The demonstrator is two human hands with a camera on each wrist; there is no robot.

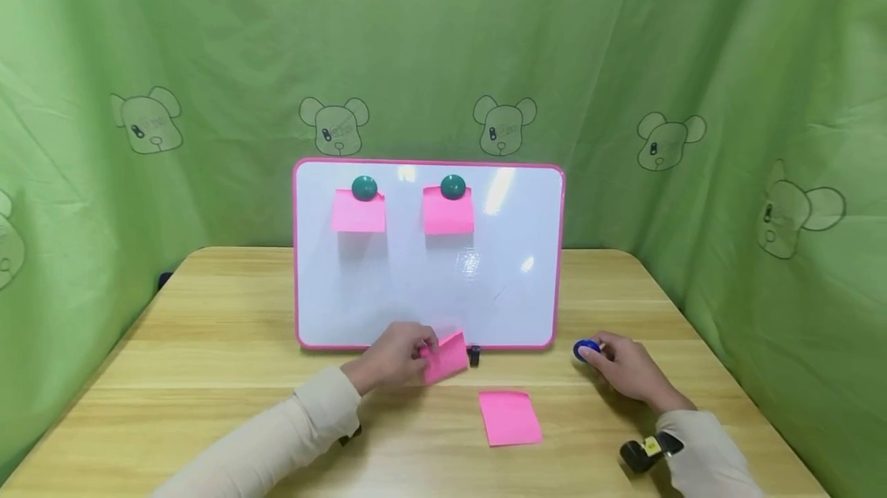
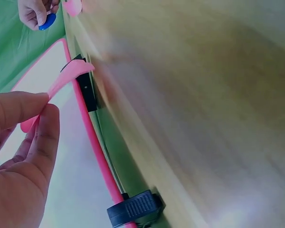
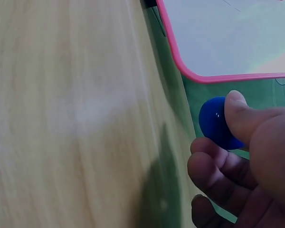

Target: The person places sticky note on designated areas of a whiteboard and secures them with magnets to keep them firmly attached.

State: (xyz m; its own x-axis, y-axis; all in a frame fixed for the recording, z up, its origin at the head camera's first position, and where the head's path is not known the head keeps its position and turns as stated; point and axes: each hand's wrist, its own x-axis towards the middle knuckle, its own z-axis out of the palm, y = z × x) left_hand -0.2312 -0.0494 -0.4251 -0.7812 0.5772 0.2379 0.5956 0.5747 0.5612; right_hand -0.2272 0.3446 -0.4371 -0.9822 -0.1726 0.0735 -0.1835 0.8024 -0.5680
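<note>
My left hand [image 1: 396, 354] pinches a pink sticky note [image 1: 446, 358] by its left edge, in front of the whiteboard's bottom rim. In the left wrist view that sticky note [image 2: 69, 76] curls between thumb and fingers. To the right of the board, my right hand [image 1: 629, 365] holds a round blue magnet [image 1: 586, 349] between thumb and fingers. The blue magnet [image 3: 216, 122] shows its glossy dome in the right wrist view. The whiteboard [image 1: 416, 282] stands upright with a pink frame. Two green magnets [image 1: 364, 188] [image 1: 453, 187] hold two pink sticky notes [image 1: 358, 213] [image 1: 448, 213] on its upper part.
Another pink sticky note [image 1: 510, 418] lies on the wooden table [image 1: 159, 375], between the hands and nearer to me. Black clip feet [image 1: 474, 356] [image 2: 135, 209] support the board's lower edge. A green curtain [image 1: 430, 36] with printed bear heads hangs around the table.
</note>
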